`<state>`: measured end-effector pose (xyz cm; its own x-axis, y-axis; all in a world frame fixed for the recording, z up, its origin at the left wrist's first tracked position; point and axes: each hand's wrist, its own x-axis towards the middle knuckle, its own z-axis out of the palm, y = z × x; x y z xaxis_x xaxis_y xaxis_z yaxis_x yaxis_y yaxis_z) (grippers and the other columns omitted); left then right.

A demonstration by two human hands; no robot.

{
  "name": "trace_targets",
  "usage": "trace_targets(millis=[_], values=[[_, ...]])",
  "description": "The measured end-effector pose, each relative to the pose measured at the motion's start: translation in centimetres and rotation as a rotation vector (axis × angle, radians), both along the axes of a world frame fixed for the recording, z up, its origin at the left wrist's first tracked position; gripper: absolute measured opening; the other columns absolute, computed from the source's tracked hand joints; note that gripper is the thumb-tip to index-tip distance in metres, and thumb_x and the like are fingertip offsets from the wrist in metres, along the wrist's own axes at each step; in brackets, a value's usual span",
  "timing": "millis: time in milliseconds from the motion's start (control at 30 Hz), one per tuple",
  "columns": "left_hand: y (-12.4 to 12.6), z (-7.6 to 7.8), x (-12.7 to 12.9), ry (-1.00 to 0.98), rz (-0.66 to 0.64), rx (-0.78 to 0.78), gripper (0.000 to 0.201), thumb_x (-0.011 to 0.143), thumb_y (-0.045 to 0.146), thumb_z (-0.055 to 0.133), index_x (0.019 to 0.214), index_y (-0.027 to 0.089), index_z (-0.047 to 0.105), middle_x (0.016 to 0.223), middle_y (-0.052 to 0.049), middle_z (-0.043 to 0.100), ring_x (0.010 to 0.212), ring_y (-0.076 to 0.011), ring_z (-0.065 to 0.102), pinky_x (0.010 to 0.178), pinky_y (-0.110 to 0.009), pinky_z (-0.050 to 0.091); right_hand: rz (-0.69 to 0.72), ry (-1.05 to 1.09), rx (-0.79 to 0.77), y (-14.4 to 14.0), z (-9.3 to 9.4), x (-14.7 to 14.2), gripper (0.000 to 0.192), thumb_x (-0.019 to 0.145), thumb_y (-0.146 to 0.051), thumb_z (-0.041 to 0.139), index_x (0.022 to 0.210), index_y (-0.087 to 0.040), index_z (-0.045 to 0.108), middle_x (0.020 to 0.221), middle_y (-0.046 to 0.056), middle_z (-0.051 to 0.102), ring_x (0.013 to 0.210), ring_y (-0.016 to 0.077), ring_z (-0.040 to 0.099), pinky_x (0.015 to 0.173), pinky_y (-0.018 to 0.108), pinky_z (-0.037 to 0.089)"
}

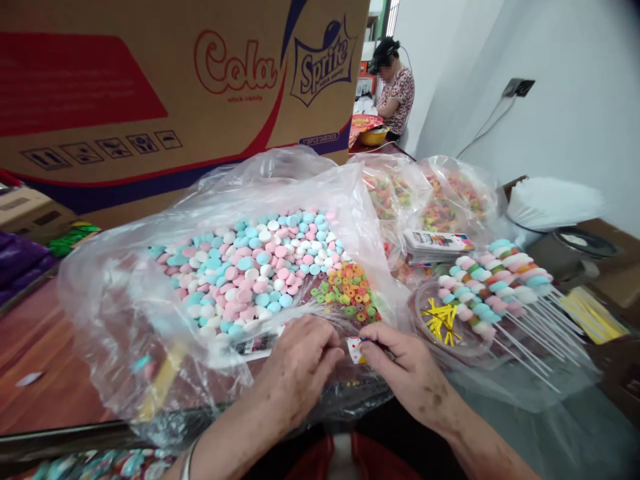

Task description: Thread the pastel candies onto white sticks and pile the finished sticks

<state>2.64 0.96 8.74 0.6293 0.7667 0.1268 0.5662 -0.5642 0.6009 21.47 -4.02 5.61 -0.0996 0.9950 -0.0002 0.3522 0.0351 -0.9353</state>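
My right hand pinches a small white printed card with coloured spots between thumb and fingers. Close beside it, my left hand is closed with its fingers curled; what it holds, if anything, is hidden. Just beyond both hands lie ring-shaped gummy candies in green, orange and red. Left of these spreads a heap of pink, blue and white marshmallows on a clear plastic bag. Under my left hand's edge, a dark printed packet shows in part.
To the right, candy skewers on white sticks lie by a round tub of gold twist ties. Behind stand a stack of printed cards, bagged gummies and a large carton. A co-worker sits at the back.
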Motion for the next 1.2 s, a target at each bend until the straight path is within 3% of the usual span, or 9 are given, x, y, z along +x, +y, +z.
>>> trace_targets(millis=[100,233,433,500,633,800,1000,1100,1200], values=[[0.5,0.4,0.0,0.012,-0.001,-0.32,0.015,0.088,0.017,0.055,0.073,0.019,0.058,0.074,0.003,0.062,0.071,-0.0145,0.057,0.066,-0.025,0.041,0.019,-0.014,0.032,0.0,0.1,0.4,0.013,0.093,-0.023,0.05,0.083,-0.02,0.058,0.073,-0.005,0.053,0.067,0.0092,0.048,0.061,0.018,0.036],[0.8,-0.4,-0.2,-0.029,-0.051,-0.46,0.021,0.091,0.027,0.053,0.072,0.02,0.057,0.066,0.005,0.058,0.064,-0.0118,0.052,0.06,-0.022,0.037,0.012,-0.058,0.195,-0.2,0.0,0.7,0.016,0.094,-0.02,0.047,0.081,-0.019,0.057,0.073,-0.003,0.053,0.069,0.0098,0.049,0.065,0.02,0.037],[1.1,-1.2,0.3,0.009,-0.079,-0.456,0.038,0.096,0.042,0.041,0.066,0.02,0.047,0.063,0.004,0.048,0.061,-0.0127,0.044,0.055,-0.022,0.033,-0.04,-0.243,0.441,-0.4,-0.7,1.1,0.028,0.098,-0.025,0.038,0.074,-0.018,0.05,0.069,0.0,0.049,0.066,0.0125,0.046,0.062,0.026,0.032],[1.1,-1.1,0.6,-0.027,-0.076,-0.477,0.036,0.094,0.045,0.044,0.069,0.02,0.049,0.066,0.003,0.05,0.063,-0.0135,0.046,0.056,-0.022,0.035,-0.067,-0.285,0.474,-0.5,-0.9,1.2,0.031,0.099,-0.027,0.038,0.07,-0.018,0.046,0.067,-0.001,0.047,0.064,0.0126,0.043,0.06,0.027,0.03],[1.2,-1.0,0.8,-0.149,-0.104,-0.455,0.029,0.09,0.044,0.052,0.074,0.02,0.055,0.067,0.003,0.056,0.064,-0.0139,0.051,0.059,-0.021,0.039,-0.083,-0.26,0.45,-0.5,-0.7,1.4,0.03,0.099,-0.026,0.038,0.071,-0.018,0.047,0.069,-0.001,0.048,0.064,0.0123,0.044,0.061,0.026,0.032],[1.5,-0.9,0.7,-0.065,-0.135,-0.405,0.032,0.092,0.04,0.049,0.067,0.02,0.056,0.064,0.002,0.058,0.06,-0.0133,0.052,0.056,-0.02,0.039,-0.043,-0.128,0.316,-0.5,0.3,1.6,0.008,0.093,-0.021,0.051,0.097,-0.018,0.057,0.088,0.001,0.059,0.08,0.0118,0.054,0.074,0.022,0.04],[1.1,-1.6,0.8,-0.046,-0.131,-0.407,0.033,0.096,0.039,0.044,0.072,0.02,0.057,0.065,0.003,0.055,0.062,-0.0128,0.05,0.057,-0.02,0.037,-0.081,-0.127,0.371,-0.7,0.5,1.7,0.018,0.094,-0.019,0.049,0.076,-0.018,0.053,0.07,-0.003,0.052,0.066,0.0096,0.048,0.063,0.021,0.035],[0.8,-1.9,1.0,-0.117,-0.109,-0.477,0.022,0.092,0.04,0.052,0.082,0.02,0.058,0.069,0.004,0.056,0.064,-0.0128,0.049,0.058,-0.021,0.036,-0.127,-0.195,0.436,-0.8,0.2,1.7,0.024,0.095,-0.019,0.047,0.071,-0.019,0.049,0.066,-0.003,0.048,0.064,0.0098,0.046,0.061,0.022,0.033],[0.6,-1.8,1.1,-0.178,-0.088,-0.476,0.023,0.089,0.038,0.058,0.076,0.019,0.056,0.067,0.004,0.056,0.063,-0.0125,0.049,0.058,-0.021,0.036,-0.137,-0.228,0.481,-0.9,0.1,1.8,0.027,0.095,-0.019,0.047,0.068,-0.019,0.046,0.064,-0.003,0.046,0.062,0.01,0.044,0.061,0.023,0.033]])
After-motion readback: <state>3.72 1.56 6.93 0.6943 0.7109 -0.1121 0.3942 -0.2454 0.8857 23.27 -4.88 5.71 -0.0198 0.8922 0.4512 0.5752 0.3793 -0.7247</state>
